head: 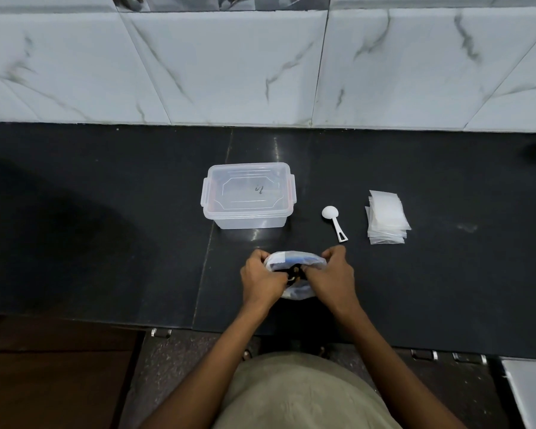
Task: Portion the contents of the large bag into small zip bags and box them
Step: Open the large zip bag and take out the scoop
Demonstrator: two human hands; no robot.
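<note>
Clear plastic box [248,196], glossy dark stone counter [415,289], white plastic scoop [333,221]

Both forearms extend forward and converge at centre. Left hand [262,281] and right hand [328,278] sit side by side, knuckles up, fingers curled inward in a pinch grip, thumbs nearly meeting between them.

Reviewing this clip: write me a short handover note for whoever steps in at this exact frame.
Left hand and right hand both grip the mouth of the large bag, which sits on the dark counter in front of the person.
The lidded clear box stands behind the bag; the white scoop and the stack of small zip bags lie to its right, untouched.
Done: nothing portioned yet.
Left: open the bag, scoop, seal, box.
</note>
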